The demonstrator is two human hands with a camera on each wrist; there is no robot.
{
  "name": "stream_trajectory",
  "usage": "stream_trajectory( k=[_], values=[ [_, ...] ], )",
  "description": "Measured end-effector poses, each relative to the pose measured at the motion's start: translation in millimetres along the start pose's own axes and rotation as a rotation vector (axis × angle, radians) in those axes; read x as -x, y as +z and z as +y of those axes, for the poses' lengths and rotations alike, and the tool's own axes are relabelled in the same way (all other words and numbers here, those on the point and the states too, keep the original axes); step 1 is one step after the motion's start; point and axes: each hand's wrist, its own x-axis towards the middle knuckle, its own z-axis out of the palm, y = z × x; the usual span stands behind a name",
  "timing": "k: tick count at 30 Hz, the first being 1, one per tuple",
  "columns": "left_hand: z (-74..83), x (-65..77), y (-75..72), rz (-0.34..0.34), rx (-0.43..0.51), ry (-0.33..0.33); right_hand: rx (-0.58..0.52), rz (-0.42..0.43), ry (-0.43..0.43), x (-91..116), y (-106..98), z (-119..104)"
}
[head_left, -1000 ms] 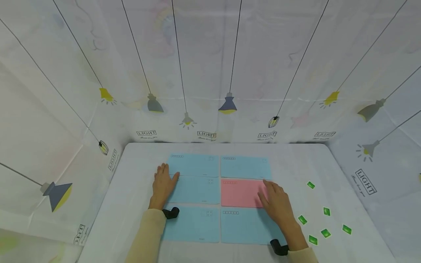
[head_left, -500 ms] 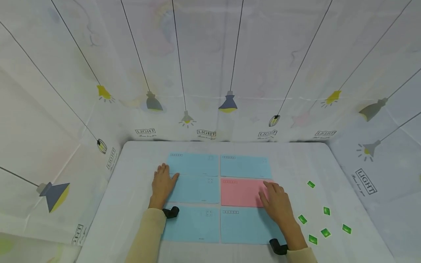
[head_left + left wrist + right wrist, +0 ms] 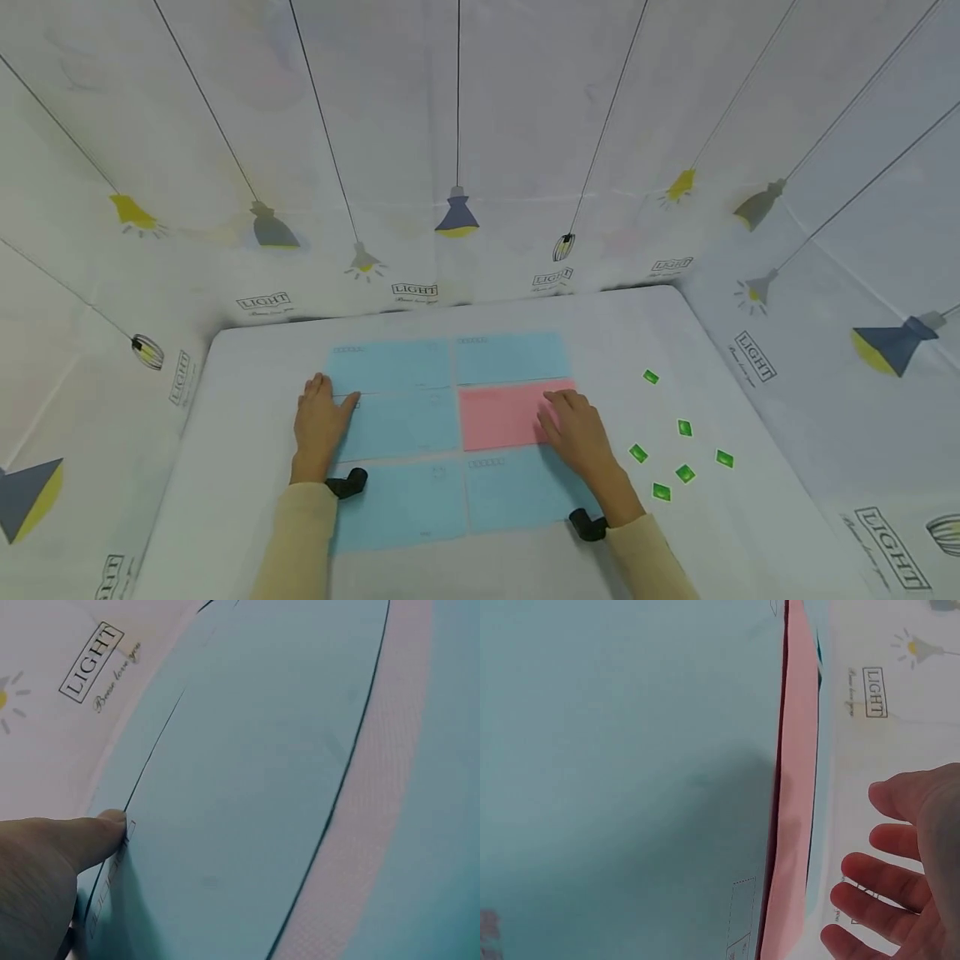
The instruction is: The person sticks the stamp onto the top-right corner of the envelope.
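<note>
Blue and pink envelopes lie flat in two columns of three rows. My left hand [image 3: 318, 425] rests with fingers extended at the left ends of the top left blue envelope [image 3: 390, 367] and the middle left blue envelope [image 3: 401, 427]. In the left wrist view its thumb [image 3: 90, 838] touches near the seam between them. Over the right end of the pink envelope [image 3: 495, 417] is my right hand [image 3: 581, 433], fingers loosely bent and holding nothing. Below it lies the bottom right blue envelope [image 3: 517, 493], partly covered by the wrist.
Several small green gem-patterned pieces [image 3: 685, 473] lie scattered right of the envelopes. Beside the rows are the top right blue envelope [image 3: 513, 358] and bottom left blue envelope [image 3: 405, 508]. A lamp-printed white cloth [image 3: 510, 267] rises behind the white tabletop [image 3: 720, 533].
The head view has turned to the right, so the table and hands sit further left in the picture. Both hands keep their places at the envelopes.
</note>
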Motion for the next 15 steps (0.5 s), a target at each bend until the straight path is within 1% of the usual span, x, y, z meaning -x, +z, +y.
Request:
stream_trajectory(
  k=[4, 9, 15],
  values=[
    [-0.1, 0.1, -2.0, -0.002, 0.015, -0.001, -0.006, -0.030, 0.013, 0, -1, -3],
    [-0.1, -0.8, -2.0, -0.007, 0.025, -0.015, 0.009, -0.084, 0.060, 1, -3, -8],
    [-0.2, -0.7, -1.0, -0.007, 0.045, -0.025, 0.000, -0.116, 0.124, 2, -6, -12]
  ],
)
